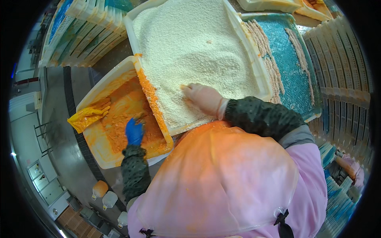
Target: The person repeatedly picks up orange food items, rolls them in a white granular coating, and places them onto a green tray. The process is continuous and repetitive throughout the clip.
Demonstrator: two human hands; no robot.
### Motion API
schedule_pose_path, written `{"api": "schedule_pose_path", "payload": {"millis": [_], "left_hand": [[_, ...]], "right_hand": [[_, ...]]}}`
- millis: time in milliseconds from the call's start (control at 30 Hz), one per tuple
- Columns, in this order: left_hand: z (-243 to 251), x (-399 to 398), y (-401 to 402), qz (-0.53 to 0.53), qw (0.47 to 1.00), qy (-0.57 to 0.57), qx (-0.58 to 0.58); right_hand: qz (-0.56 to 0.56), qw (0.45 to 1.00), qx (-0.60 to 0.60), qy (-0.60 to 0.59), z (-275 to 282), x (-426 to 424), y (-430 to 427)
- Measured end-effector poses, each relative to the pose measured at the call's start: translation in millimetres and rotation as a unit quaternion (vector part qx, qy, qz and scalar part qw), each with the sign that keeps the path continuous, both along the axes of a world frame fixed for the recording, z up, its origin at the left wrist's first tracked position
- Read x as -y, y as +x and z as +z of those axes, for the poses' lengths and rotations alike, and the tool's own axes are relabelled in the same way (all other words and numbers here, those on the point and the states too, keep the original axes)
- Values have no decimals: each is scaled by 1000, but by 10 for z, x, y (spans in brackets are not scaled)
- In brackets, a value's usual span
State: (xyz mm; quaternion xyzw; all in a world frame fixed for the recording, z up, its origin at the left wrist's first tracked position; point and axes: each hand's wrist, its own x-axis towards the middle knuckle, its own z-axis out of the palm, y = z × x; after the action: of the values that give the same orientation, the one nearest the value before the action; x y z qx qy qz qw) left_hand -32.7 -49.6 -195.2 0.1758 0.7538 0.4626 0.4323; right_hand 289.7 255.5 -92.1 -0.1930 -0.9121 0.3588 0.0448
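My left hand (134, 132), in a blue glove, reaches into a white plastic tub (104, 159) on the left. Its fingertips are at the wet orange mixture (111, 136) there, blurred and smeared with it, so I cannot tell whether they grip a piece. My right hand (204, 99), in a pale thin glove, rests on white breadcrumb-like coating (190, 35) near the front of a large white tub (266, 93). Its fingers point left and partly sink into the crumbs; anything under them is hidden. A small crumb-covered lump (209, 42) lies farther back.
A yellow glove or bag (90, 114) hangs over the left tub's rim. Right of the crumbs, a blue-lined tray (287, 71) holds rows of coated strips (273, 78). Stacked crates (89, 32) rise at left, more crates (342, 56) at right. Several jugs (110, 199) stand lower left.
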Motion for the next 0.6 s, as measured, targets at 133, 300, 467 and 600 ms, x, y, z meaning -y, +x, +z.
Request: {"api": "schedule_pose_path", "payload": {"millis": [133, 300, 467, 600], "left_hand": [[-109, 865, -997, -33, 959, -168, -225], [-5, 1489, -1774, -143, 768, -497, -377], [-155, 1606, -1826, -246, 709, -585, -308], [-183, 1604, -1789, -285, 690, -594, -299]], "right_hand": [[1, 993, 85, 83, 210, -182, 181], [-24, 967, 89, -238, 17, -319, -227], [-110, 747, 76, -651, -62, -206, -291], [-142, 760, 28, -633, -90, -32, -363]]}}
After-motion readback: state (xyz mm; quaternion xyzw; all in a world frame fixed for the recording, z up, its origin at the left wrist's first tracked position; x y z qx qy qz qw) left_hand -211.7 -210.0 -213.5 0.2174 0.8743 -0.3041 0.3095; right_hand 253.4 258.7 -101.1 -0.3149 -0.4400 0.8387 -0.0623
